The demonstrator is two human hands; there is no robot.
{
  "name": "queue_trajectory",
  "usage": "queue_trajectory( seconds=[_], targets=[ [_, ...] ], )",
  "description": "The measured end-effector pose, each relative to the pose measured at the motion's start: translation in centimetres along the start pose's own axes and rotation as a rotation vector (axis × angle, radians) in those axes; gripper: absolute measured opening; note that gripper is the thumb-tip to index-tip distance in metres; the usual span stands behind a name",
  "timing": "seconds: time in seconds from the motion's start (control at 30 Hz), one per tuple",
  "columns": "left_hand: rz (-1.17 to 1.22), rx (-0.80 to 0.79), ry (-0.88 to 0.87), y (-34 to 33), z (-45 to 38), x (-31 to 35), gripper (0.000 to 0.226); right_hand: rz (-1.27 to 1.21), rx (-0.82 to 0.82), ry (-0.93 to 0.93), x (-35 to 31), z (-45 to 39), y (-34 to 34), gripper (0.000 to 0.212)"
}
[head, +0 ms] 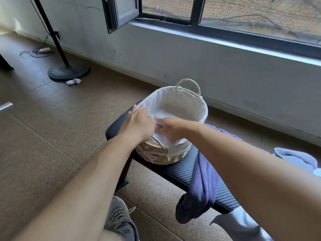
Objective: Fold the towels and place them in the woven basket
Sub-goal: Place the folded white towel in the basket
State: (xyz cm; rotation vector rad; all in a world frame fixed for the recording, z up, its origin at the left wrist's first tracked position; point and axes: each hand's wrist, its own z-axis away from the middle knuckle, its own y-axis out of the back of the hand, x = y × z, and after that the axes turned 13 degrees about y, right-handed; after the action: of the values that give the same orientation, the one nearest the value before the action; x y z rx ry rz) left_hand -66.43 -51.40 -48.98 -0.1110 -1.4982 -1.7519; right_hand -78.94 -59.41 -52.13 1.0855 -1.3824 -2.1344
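A woven basket (161, 153) with a white dotted liner (182, 103) and two rope handles stands on the left end of a black bench (180, 169). My left hand (139, 122) rests on the liner at the basket's left rim, fingers spread. Just inside the near rim, my right hand (171, 129) has its fingers curled on white cloth; whether that cloth is the liner or a towel is unclear. A dark blue towel (199, 192) hangs unfolded over the bench to the right of the basket. A light blue towel (297, 159) lies at the far right.
A grey cloth (241, 225) hangs low at the bench's right end. My grey shoe (119, 218) is on the brown floor below. A black lamp stand base (68, 71) and a crumpled white scrap (73, 81) sit at the far left by the wall.
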Motion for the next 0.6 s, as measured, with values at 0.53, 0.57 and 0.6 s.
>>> queue_trajectory(
  seconds=[0.53,0.57,0.6],
  targets=[
    [-0.112,0.38,-0.377,-1.6,2.4,2.7,0.049,0.131,0.214,0.004,1.9,7.4,2.9,0.061],
    [-0.123,0.37,-0.42,-2.3,2.9,3.4,0.053,0.154,0.256,0.007,2.3,8.7,3.0,0.062],
    [-0.127,0.355,-0.469,-3.1,3.5,4.0,0.055,0.173,0.291,-0.001,2.8,10.1,2.9,0.063]
  ],
)
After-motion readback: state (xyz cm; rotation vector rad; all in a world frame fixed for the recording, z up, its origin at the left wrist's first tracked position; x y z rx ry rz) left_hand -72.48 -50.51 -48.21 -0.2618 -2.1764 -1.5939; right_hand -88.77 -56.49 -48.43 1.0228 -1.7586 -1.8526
